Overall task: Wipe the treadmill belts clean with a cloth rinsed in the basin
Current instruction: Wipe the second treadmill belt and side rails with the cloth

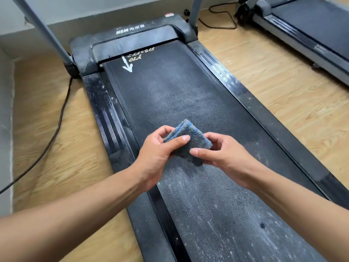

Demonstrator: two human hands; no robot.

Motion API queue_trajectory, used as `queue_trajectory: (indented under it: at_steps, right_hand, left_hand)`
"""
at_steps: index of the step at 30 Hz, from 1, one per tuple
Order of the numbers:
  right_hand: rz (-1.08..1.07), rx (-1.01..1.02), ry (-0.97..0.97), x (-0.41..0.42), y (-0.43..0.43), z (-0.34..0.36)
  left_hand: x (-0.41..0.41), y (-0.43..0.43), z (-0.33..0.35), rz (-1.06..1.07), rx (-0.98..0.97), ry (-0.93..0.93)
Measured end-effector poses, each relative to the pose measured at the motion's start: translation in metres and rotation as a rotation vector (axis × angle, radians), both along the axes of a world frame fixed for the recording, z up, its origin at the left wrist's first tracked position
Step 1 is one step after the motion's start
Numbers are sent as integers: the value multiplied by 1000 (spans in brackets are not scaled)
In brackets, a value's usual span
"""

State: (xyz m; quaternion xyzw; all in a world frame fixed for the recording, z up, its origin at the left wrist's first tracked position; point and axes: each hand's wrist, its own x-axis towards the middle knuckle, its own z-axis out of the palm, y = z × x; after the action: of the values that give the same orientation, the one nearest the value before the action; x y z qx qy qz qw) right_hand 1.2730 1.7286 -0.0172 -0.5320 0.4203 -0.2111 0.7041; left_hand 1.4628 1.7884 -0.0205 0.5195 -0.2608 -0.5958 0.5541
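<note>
I pinch the folded blue cloth (pixel 188 140) between my left hand (pixel 158 154) and right hand (pixel 222 156), held above the dusty treadmill belt (pixel 170 95), whose long axis runs straight away from me, equally near either hand.

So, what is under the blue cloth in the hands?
The dusty treadmill belt lies under the folded blue cloth, which the left hand and right hand pinch. The belt patch directly below is covered.
</note>
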Motion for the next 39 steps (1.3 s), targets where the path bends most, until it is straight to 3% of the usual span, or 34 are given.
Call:
queue_trajectory:
  at_steps: [8, 11, 13, 15, 17, 20, 22, 24, 28, 31, 34, 39]
  right_hand:
    - [-28, -86, 55, -3, 3, -7]
    - [-26, -238, 173, 8, -6, -4]
    - [29, -451, 327, 18, -16, -7]
    - [174, -665, 445, 31, -18, -12]
    - [498, -859, 634, 41, -9, -29]
    - [924, -868, 938, 48, 22, -56]
    - [933, -943, 901, 53, 41, -63]
    - [786, -1033, 789, 59, 49, -71]
    - [385, -944, 757, 70, 44, -91]
    - [291, -926, 748, 76, 51, -107]
    - [315, -942, 866, 75, 55, -126]
    - [565, -1003, 997, 74, 60, -141]
  left_hand:
    - [23, 2, -12, -111, 60, -183]
    - [42, 0, -29, -166, 113, -264]
    - [57, -3, -40, -159, 126, -445]
    - [73, 0, -54, -97, 147, -748]
    - [85, 13, -75, -80, 162, -1054]
    - [88, 41, -120, -143, 154, -1294]
    - [76, 54, -145, -139, 121, -1435]
    - [65, 56, -156, -113, 99, -1598]
    - [65, 55, -157, -117, 86, -1641]
    - [69, 57, -154, -137, 89, -1636]
    - [68, 55, -154, -161, 88, -1633]
    - [68, 53, -158, -140, 99, -1645]
